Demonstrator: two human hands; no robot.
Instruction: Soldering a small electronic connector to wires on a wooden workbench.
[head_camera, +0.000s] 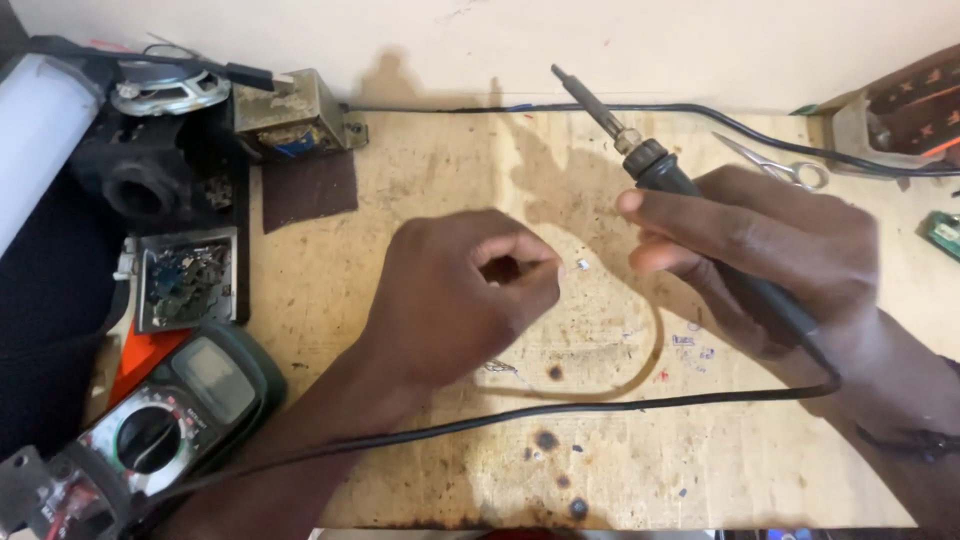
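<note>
Your right hand (770, 250) grips the soldering iron (690, 195), fingers wrapped around its handle, tip raised toward the wall. Your left hand (455, 295) pinches a tiny part (583, 265) between thumb and forefinger. Risk: the iron's cord (560, 412) crosses your left forearm and may snag. The workbench (420, 180) offers open room centrally; the multimeter (170, 415) crowds the left.

The right hand (770, 250) gripped a black-handled soldering iron (680, 190), tip raised, while the left hand (460, 295) pinched a tiny silvery component (583, 264) above the scorched wooden workbench (420, 190).
</note>
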